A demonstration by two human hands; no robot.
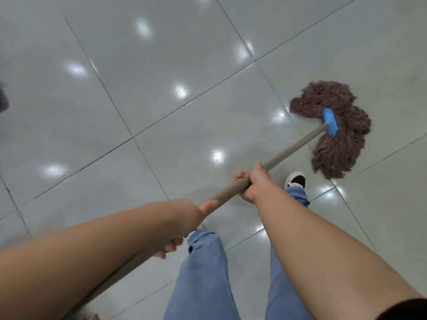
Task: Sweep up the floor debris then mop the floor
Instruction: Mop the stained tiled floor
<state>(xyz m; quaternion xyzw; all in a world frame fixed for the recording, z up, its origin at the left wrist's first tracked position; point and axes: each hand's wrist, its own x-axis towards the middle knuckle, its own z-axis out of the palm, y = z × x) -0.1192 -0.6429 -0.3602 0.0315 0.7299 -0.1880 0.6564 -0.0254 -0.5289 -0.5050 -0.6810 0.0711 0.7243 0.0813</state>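
Two bare forearms reach out from the bottom of the view, and below them are legs in blue jeans [203, 273]. Both hands hold the mop handle [293, 148], a plain tan pole that runs on a slant from the lower left up toward the right. The left hand [198, 218] grips the pole nearer its upper end, thumb laid along the wood and fingers curled under it. The right hand [251, 183] grips it further down the shaft, fingers wrapped fully round it with the fingertips showing on the far side. At the far end of the pole a blue clamp [330, 121] holds the mop head [335, 132], a spread of dark reddish-brown strings lying flat on the floor [143, 93] to the right of the view, fanned out on both sides of the clamp. The floor is made of large pale grey glossy tiles with dark grout lines, and bright spots of ceiling light reflect off it. One white shoe [295, 180] with a dark opening stands on the tiles just beside the near edge of the mop strings, beyond the right hand. A blurred dark shape [3, 98] shows at the left edge of the view; what it is cannot be told. Nothing lies on the tiles between the person and the mop head.
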